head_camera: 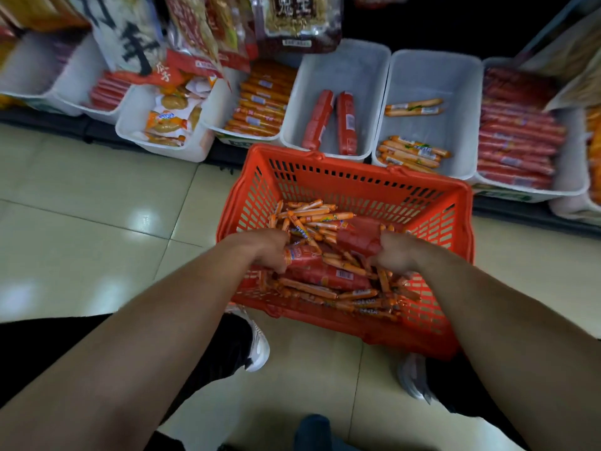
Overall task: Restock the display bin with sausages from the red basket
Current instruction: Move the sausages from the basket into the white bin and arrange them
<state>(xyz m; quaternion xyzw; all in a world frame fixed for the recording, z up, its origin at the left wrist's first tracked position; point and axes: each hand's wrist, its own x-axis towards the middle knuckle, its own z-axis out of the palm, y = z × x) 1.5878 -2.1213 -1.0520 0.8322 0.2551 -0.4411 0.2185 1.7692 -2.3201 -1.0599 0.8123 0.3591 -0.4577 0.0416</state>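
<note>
Glossy beige floor tiles (97,206) fill the left. Large printed snack bags (130,37) hang at upper left above a white plastic bin (169,153) of orange-and-white snack packets (167,123). A white sneaker (260,346) sits below centre.

The red basket (357,187) is moulded plastic, its lattice walls faintly shiny. The sausages (312,219) inside wear glossy film wrappers. At the floor's far edge, the display bin (432,76) is smooth white plastic, matt. The floor tiles (97,203) are polished and mirror the lights.

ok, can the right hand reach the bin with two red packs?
Probably yes: the bin is open-topped, just beyond the basket; the right hand only has to clear the far rim.
</note>
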